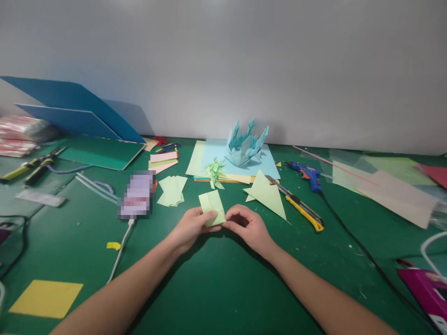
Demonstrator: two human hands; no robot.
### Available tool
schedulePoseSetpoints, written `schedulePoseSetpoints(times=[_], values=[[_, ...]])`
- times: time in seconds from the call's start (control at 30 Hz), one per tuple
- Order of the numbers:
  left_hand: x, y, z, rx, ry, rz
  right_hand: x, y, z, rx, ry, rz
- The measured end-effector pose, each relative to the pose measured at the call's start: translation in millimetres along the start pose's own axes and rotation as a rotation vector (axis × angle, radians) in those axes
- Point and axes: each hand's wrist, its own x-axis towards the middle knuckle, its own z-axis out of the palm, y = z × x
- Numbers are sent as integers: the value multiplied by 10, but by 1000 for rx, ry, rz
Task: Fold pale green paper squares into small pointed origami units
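A small pale-green piece of paper [213,204] with fold lines is held up above the green table. My left hand [192,228] grips it, thumb on top and fingers beneath. At its lower right corner my right hand [249,228] pinches the edge between thumb and forefinger. Just behind the paper lies a light-green folded paper piece with pointed leaves [214,171]. A blue origami form with upright points [244,149] stands on light-blue sheets farther back. To the left is a stack of pale-green paper cards [172,190]; to the right lie pale-green paper triangles [267,195].
A yellow utility knife [303,213] and a blue glue gun [307,174] with a black cord lie at right. On the left are a blurred phone [137,193] on a white cable, pliers [31,168] and a yellow sheet [47,298]. A white wall rises behind.
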Motion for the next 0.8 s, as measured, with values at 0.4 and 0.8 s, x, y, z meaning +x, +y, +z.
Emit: schedulePoseSetpoints(times=[0.4, 0.8], values=[[-36, -58, 33, -2, 16, 22, 15, -87, -51, 37, -169, -39], [-70, -161, 143, 178, 231, 374, 14, -104, -11, 118, -96, 169]])
